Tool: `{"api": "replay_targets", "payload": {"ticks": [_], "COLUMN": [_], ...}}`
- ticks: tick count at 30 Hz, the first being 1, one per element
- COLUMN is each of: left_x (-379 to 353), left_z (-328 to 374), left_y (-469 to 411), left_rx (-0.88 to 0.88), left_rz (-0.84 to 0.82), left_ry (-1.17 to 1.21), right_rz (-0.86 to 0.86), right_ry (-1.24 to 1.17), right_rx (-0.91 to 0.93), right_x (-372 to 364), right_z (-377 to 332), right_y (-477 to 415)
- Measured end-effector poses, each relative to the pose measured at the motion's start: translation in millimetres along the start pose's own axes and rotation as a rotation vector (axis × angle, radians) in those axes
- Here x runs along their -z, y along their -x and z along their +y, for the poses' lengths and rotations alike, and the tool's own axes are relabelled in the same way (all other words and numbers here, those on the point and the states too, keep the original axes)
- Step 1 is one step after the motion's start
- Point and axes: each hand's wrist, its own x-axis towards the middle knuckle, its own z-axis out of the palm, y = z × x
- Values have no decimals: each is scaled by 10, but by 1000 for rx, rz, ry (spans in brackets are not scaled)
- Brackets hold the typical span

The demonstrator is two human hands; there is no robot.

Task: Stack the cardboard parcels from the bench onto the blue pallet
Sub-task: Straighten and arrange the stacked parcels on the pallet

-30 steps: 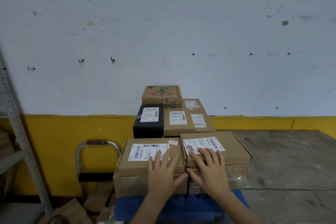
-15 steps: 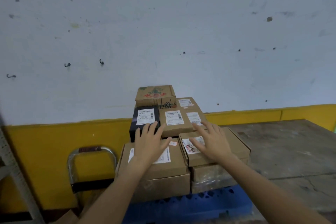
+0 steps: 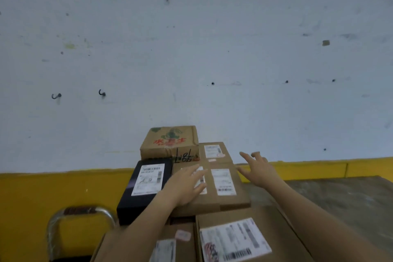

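Both hands reach over the front parcels toward the flat brown parcel (image 3: 212, 189).
Left hand (image 3: 182, 185) and right hand (image 3: 258, 169), fingers spread and empty, bracket its sides, apparently to square it.

A flat brown parcel (image 3: 214, 195) with two white labels lies in the middle of the stack. To its left stands a black box (image 3: 144, 189) with one label. Behind them sits a printed carton (image 3: 170, 142) with red characters, and beside it another labelled parcel (image 3: 214, 151). Two brown parcels lie nearest: the left one (image 3: 170, 247) and the right one (image 3: 244, 238), touching.
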Motion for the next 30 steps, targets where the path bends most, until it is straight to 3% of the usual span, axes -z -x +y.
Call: {"api": "replay_targets", "payload": {"ticks": [6, 18, 30], "left_x": [-238, -497, -586], "left_z": [154, 120, 81], "left_y": [-635, -1316, -1315], "left_rx": [2, 21, 32], "left_rz": [-60, -227, -179], "left_ry": [34, 55, 145], "right_rz": [-104, -250, -242], "right_ry": [-32, -487, -625], "right_rx": [6, -81, -172], "right_x": [-275, -968, -1031], "right_z": [175, -51, -100], "right_y": [-644, -1342, -1595]}}
